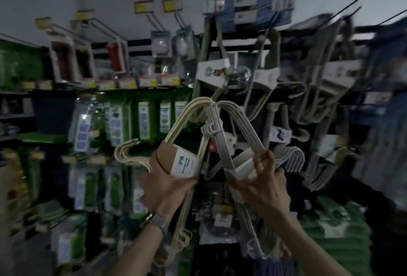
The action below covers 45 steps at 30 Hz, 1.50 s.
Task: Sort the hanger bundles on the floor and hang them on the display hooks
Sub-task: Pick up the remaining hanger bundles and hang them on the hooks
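Two bundles held up: left hand (169, 190) grips the cream bundle (176, 159), right hand (264, 185) the white bundle (222, 150).

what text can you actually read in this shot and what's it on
"护肩 Shoulder Pad Hanger": white label on the cream hanger bundle in the left hand.
Too blurred to read: sleeve of the white hanger bundle in the right hand, yellow price tags, hung packets.

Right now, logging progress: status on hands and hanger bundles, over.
Left hand grips cream hanger bundle. Right hand grips white hanger bundle. Bundle tops meet; hung hangers crowded ahead.
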Each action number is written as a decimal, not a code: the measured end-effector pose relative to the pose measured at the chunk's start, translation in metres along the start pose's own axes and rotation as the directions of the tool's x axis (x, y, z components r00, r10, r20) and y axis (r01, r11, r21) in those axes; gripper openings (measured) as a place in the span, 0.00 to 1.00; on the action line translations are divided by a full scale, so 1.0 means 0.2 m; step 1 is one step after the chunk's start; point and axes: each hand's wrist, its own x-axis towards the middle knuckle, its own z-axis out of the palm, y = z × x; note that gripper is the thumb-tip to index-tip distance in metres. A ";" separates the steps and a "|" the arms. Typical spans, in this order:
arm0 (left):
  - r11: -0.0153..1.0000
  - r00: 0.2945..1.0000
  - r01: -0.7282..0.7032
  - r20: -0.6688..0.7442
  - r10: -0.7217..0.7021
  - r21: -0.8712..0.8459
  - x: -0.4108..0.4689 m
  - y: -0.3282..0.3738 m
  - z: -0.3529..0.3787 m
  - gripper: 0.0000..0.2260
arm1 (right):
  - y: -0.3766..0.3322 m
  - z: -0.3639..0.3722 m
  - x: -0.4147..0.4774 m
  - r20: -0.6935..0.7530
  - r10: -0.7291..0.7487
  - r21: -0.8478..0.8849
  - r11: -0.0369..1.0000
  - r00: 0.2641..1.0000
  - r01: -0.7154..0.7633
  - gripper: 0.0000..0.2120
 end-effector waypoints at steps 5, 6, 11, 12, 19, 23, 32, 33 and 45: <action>0.993 0.989 -0.119 0.088 0.117 0.011 0.07 0.09 0.18 0.62 | 0.06 -0.15 0.05 -0.132 0.094 -0.056 0.993 0.987 -0.102 0.64; 0.994 0.990 -0.109 0.097 0.105 0.030 0.06 0.13 0.21 0.62 | 0.09 -0.19 0.06 -0.152 0.113 -0.076 0.989 0.982 -0.126 0.66; 0.990 0.973 -0.139 0.186 0.137 -0.002 -0.03 0.33 0.40 0.65 | 0.23 -0.40 0.09 -0.249 0.208 -0.144 0.958 0.946 -0.248 0.68; 0.992 0.967 -0.116 0.224 0.124 -0.048 -0.03 0.35 0.44 0.65 | 0.26 -0.44 0.10 -0.266 0.212 -0.148 0.955 0.941 -0.257 0.68; 0.972 0.851 0.075 0.522 0.054 -0.222 -0.28 0.61 0.65 0.21 | 0.52 -0.65 0.20 -0.302 0.259 -0.128 0.943 0.918 -0.308 0.67; 0.952 0.858 0.105 0.510 0.061 -0.289 -0.33 0.59 0.91 0.28 | 0.74 -0.77 0.28 -0.271 0.332 -0.116 0.921 0.903 -0.373 0.68; 0.994 0.966 -0.086 0.238 0.100 -0.067 -0.39 0.64 1.41 0.59 | 1.24 -1.07 0.63 -0.209 0.447 -0.165 0.860 0.870 -0.482 0.73; 0.995 0.967 -0.103 0.236 0.098 0.007 -0.40 0.65 1.44 0.61 | 1.28 -1.10 0.68 -0.204 0.453 -0.167 0.857 0.868 -0.487 0.73; 0.986 0.972 -0.098 0.225 0.065 0.138 -0.39 0.74 1.61 0.64 | 1.40 -1.29 1.06 -0.152 0.472 -0.115 0.864 0.868 -0.490 0.75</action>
